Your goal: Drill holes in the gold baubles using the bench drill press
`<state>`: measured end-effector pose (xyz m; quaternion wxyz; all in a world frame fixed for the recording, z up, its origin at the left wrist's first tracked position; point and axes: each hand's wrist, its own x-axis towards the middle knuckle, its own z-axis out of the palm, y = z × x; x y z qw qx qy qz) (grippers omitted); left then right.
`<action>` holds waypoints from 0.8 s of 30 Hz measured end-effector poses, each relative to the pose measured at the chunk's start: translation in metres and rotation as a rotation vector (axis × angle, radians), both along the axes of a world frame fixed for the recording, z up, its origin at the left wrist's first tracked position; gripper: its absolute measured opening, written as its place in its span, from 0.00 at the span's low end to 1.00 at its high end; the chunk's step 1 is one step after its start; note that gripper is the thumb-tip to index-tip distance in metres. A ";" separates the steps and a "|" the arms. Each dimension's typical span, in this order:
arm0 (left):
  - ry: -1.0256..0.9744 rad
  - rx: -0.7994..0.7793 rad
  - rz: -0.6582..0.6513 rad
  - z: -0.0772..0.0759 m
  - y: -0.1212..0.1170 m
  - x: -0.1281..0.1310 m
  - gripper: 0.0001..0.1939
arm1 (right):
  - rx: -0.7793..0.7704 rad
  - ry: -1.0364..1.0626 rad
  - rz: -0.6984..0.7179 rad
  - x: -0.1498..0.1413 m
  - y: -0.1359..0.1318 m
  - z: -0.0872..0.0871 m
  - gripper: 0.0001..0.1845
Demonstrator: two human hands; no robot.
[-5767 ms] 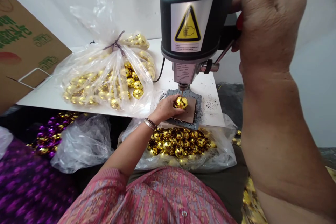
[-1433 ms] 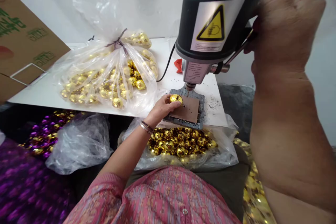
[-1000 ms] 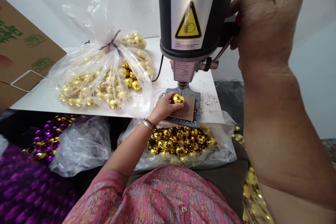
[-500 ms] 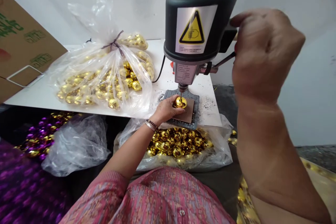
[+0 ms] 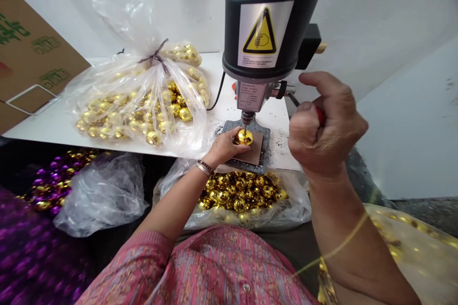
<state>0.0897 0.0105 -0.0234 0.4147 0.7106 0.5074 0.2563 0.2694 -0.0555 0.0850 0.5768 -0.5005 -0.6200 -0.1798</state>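
A black drill press (image 5: 272, 24) with a yellow warning label stands in front of me. My left hand (image 5: 225, 147) holds a shiny gold faceted ball (image 5: 244, 137) between thumb and fingers, on a brown board (image 5: 253, 153) over the grey drill base (image 5: 263, 129). The drill bit (image 5: 245, 125) comes down to the top of the ball; whether it has gone in I cannot tell. To the right, my right hand (image 5: 324, 126) is closed round the red-knobbed lever (image 5: 319, 115) of the press, its index finger partly raised.
A tied clear bag of gold balls (image 5: 139, 114) sits on the white table (image 5: 43, 128). Below the table edge is an open bag of gold balls (image 5: 232, 193). At left are a cardboard box (image 5: 32, 57), crumpled plastic (image 5: 103, 195) and purple balls (image 5: 53, 176). Dark shavings lie round the base.
My right hand has come down and toward me with the lever, uncovering the black box on the side of the press. My left hand keeps the ball under the bit.
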 end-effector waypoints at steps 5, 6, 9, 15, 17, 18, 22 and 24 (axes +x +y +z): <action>-0.022 -0.003 -0.011 -0.001 0.000 -0.001 0.31 | 0.042 -0.059 -0.037 0.000 -0.001 -0.010 0.20; -0.018 0.000 -0.011 -0.001 0.000 -0.001 0.30 | 0.051 -0.076 -0.041 0.000 0.000 -0.011 0.20; 0.012 0.013 -0.013 0.003 -0.002 -0.001 0.29 | 0.081 -0.123 -0.064 0.000 0.001 -0.014 0.21; 0.022 -0.003 -0.020 0.005 -0.003 -0.001 0.28 | 0.176 -0.240 -0.117 -0.001 0.002 -0.021 0.21; 0.017 0.001 -0.022 0.003 -0.003 -0.001 0.27 | 0.180 -0.242 -0.122 -0.001 0.002 -0.022 0.21; 0.014 0.003 -0.019 0.001 -0.003 -0.001 0.27 | 0.184 -0.239 -0.123 -0.002 0.002 -0.023 0.20; 0.017 0.018 0.005 -0.002 -0.004 0.000 0.26 | 0.215 -0.237 -0.144 -0.004 0.003 -0.025 0.19; 0.026 0.024 0.008 -0.003 -0.004 0.001 0.26 | 0.231 -0.236 -0.142 -0.005 0.003 -0.029 0.18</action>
